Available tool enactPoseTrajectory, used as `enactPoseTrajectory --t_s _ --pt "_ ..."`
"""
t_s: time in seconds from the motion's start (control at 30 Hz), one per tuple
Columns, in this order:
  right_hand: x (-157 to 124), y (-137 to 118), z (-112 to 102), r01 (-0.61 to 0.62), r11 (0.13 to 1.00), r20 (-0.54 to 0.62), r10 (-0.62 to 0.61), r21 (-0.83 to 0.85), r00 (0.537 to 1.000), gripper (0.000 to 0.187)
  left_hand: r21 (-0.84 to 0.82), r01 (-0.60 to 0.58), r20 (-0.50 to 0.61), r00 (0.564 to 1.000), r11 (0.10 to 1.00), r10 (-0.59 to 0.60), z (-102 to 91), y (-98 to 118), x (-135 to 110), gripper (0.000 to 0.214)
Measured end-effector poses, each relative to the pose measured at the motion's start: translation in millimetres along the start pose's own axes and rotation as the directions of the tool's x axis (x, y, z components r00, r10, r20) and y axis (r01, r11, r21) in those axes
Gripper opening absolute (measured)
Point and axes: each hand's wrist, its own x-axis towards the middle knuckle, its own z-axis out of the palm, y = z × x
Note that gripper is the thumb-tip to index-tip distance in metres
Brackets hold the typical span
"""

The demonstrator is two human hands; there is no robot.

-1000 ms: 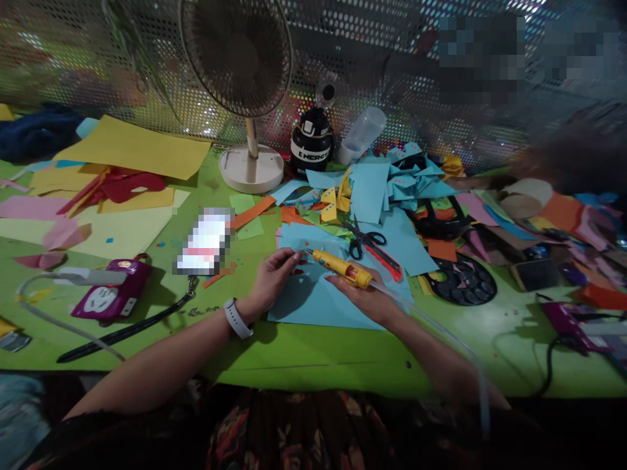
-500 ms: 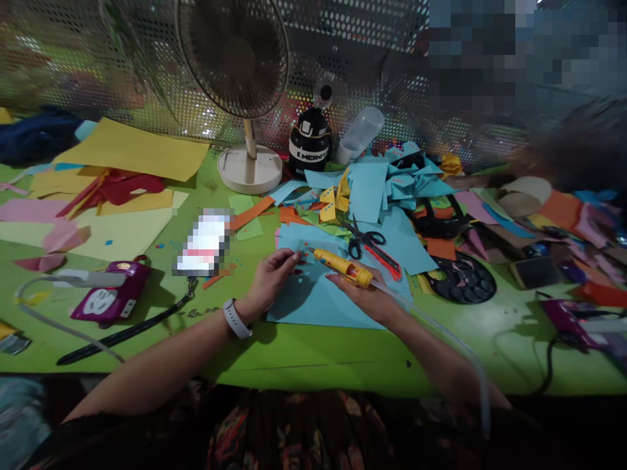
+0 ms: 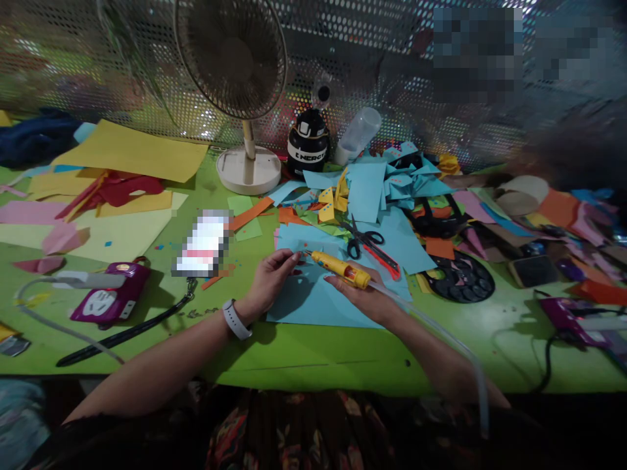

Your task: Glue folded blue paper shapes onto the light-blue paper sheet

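My right hand [image 3: 367,297] lies palm up over a light blue paper sheet [image 3: 318,294] and holds a yellow pen-shaped tool [image 3: 340,268]. A clear hose [image 3: 441,336] runs from the tool back along my forearm. The tool's metal tip points left, toward my left hand [image 3: 269,281]. That hand rests on the sheet's left edge with its fingertips pinched together close to the tip. What they pinch is too small to make out. A white watch [image 3: 236,318] sits on the left wrist.
Black scissors [image 3: 361,240] and a red cutter [image 3: 382,256] lie just behind the hands. A fan [image 3: 245,166], a black bottle [image 3: 307,143], paper scraps, a purple device [image 3: 110,294] at left and a black round tray [image 3: 460,277] at right crowd the green table [image 3: 313,356].
Hands and tool stay nearly still; the view has shifted very slightly.
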Motion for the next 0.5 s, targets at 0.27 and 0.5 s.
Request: enactPoseTrajectory --t_s 0.27,0.5 --pt "0.5 0.4 -0.1 0.028 0.999 -0.005 -0.028 -0.044 1.000 0.038 0.022 -0.009 0.000 1.000 1.000 0.009 -0.7 -1.8 0.7 0.030" --pt "-0.4 0.3 0.7 0.033 0.999 -0.019 -0.033 -0.031 0.999 0.039 0.026 -0.005 -0.003 1.000 1.000 0.005 -0.3 -0.4 0.1 0.031"
